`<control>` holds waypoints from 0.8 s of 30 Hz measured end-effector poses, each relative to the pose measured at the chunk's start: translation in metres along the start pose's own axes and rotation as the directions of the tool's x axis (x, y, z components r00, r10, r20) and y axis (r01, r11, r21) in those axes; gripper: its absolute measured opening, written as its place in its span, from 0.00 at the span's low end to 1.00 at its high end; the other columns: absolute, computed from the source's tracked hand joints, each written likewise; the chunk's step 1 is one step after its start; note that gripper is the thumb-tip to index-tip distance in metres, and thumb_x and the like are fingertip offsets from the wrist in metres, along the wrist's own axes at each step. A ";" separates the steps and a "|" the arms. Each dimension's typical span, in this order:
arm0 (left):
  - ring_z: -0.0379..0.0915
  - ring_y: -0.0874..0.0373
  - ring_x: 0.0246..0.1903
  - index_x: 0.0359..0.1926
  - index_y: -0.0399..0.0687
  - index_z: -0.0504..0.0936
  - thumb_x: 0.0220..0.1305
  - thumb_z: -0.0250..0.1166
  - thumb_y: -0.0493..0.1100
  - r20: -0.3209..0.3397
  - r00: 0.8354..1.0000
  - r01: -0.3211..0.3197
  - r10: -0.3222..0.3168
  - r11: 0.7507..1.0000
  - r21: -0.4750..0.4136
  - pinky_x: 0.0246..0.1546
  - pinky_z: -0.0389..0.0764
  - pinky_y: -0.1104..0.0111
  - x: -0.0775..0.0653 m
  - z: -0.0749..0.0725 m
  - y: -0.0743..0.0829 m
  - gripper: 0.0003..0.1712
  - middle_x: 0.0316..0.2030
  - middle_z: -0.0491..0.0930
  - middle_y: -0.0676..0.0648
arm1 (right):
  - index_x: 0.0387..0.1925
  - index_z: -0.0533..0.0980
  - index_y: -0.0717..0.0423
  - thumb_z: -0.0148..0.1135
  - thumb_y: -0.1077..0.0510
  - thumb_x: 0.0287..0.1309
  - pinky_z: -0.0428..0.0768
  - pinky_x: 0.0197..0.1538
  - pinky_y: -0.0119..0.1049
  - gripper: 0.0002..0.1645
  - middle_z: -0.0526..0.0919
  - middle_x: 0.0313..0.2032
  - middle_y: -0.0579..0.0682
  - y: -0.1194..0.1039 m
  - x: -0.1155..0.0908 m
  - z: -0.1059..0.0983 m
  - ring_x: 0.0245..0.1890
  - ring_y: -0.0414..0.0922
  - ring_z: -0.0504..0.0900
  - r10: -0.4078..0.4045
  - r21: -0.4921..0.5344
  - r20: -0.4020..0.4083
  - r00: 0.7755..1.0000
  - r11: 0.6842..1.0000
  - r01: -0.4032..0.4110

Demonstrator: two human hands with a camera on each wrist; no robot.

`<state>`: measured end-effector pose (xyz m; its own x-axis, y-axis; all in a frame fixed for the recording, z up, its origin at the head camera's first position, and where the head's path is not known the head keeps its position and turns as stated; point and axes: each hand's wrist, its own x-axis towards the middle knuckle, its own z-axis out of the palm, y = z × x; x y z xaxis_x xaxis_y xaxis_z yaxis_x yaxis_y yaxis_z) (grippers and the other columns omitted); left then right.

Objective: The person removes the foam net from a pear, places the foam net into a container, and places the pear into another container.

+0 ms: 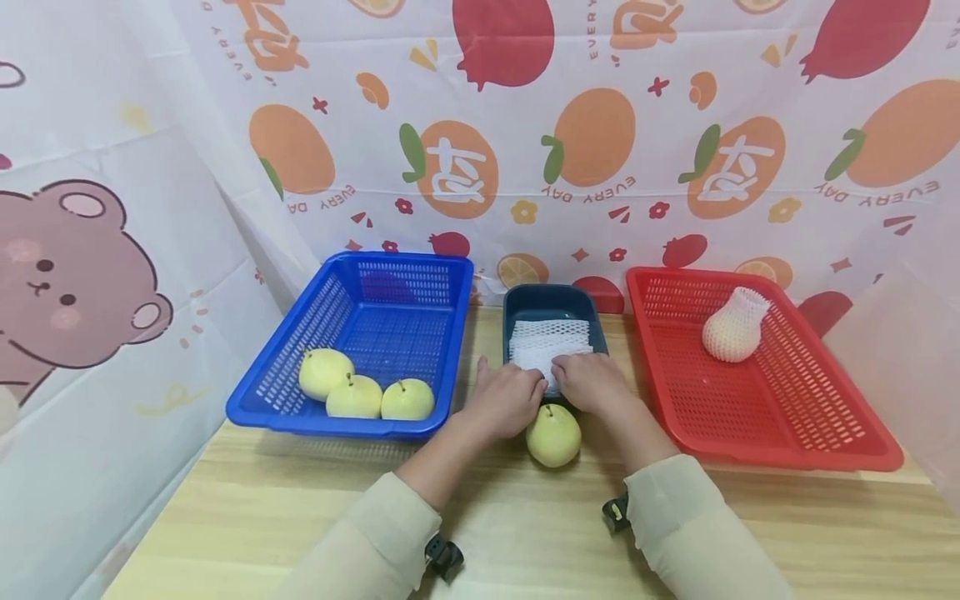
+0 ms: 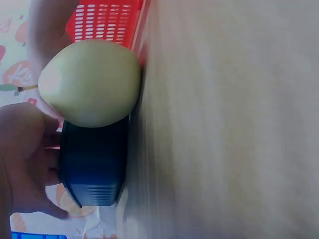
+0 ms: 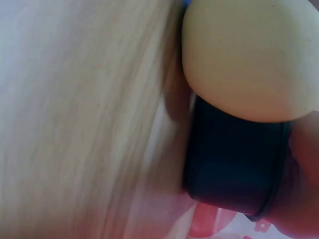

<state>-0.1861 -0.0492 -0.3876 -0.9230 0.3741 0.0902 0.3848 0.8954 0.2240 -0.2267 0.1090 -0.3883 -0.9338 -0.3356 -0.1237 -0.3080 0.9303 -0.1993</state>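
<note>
A dark green box [image 1: 516, 304] holds a stack of white foam net sleeves [image 1: 551, 337]. Over its near rim, my left hand [image 1: 504, 398] pinches the near end of a sleeve, one finger sticking out to the left. My right hand [image 1: 592, 383] grips the same end from the other side, close to the left. Between my wrists, a yellow-green pear [image 1: 553, 436] sits on the table before the box, stem up. In the left wrist view the pear [image 2: 92, 82] partly covers the box [image 2: 94, 164]; the fingertips are hidden behind the rim.
At left stands a blue basket [image 1: 459, 333] with three pears [image 1: 356, 397] near its front. A red basket [image 1: 720, 417] at right contains one pear in a foam net [image 1: 733, 329]. Behind them hangs a fruit-print cloth [image 1: 517, 167]; the wooden table [image 1: 517, 533] extends toward me.
</note>
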 end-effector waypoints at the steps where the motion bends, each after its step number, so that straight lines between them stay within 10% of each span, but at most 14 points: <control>1: 0.75 0.54 0.52 0.49 0.52 0.81 0.70 0.48 0.46 -0.034 0.999 -0.012 0.011 1.000 -0.028 0.64 0.51 0.38 -0.002 -0.002 0.000 0.17 0.46 0.83 0.50 | 0.61 0.71 0.49 0.46 0.44 0.67 0.65 0.63 0.55 0.26 0.76 0.58 0.53 0.000 -0.001 -0.001 0.59 0.55 0.72 0.005 0.012 0.003 1.000 1.000 -0.005; 5: 0.74 0.52 0.55 0.51 0.49 0.81 0.63 0.53 0.37 -0.147 0.989 -0.058 0.022 0.967 -0.248 0.66 0.59 0.51 -0.013 -0.016 0.003 0.18 0.49 0.82 0.50 | 0.63 0.69 0.46 0.44 0.41 0.67 0.65 0.63 0.55 0.28 0.74 0.60 0.52 -0.001 -0.008 -0.008 0.61 0.54 0.70 0.024 0.083 -0.003 1.000 0.996 -0.024; 9: 0.77 0.54 0.48 0.48 0.48 0.83 0.60 0.55 0.36 -0.081 0.996 -0.063 0.032 0.906 -0.419 0.52 0.76 0.61 -0.023 -0.030 0.004 0.17 0.47 0.83 0.50 | 0.63 0.69 0.46 0.45 0.40 0.67 0.66 0.62 0.56 0.28 0.73 0.61 0.52 -0.003 -0.017 -0.017 0.63 0.54 0.69 0.017 0.150 -0.042 0.999 0.989 -0.010; 15: 0.78 0.63 0.42 0.45 0.51 0.85 0.60 0.63 0.45 0.071 0.986 -0.109 0.152 0.903 -0.415 0.44 0.77 0.71 -0.028 -0.030 0.004 0.13 0.42 0.84 0.56 | 0.63 0.69 0.47 0.46 0.41 0.67 0.68 0.61 0.56 0.28 0.74 0.61 0.52 -0.003 -0.028 -0.028 0.62 0.53 0.70 0.013 0.219 -0.083 0.997 0.976 0.006; 24: 0.78 0.68 0.41 0.37 0.54 0.87 0.60 0.66 0.48 -0.038 0.993 -0.113 0.110 0.853 -0.510 0.47 0.79 0.67 -0.024 -0.020 0.003 0.08 0.36 0.85 0.59 | 0.62 0.70 0.46 0.41 0.34 0.65 0.70 0.60 0.54 0.33 0.75 0.60 0.50 0.002 -0.044 -0.033 0.62 0.52 0.70 0.013 0.381 -0.124 0.992 0.924 0.035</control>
<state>-0.1631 -0.0600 -0.3691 -0.8747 0.4605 0.1508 0.4312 0.5979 0.6757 -0.1923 0.1305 -0.3511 -0.9532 -0.3022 -0.0050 -0.2480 0.7915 -0.5585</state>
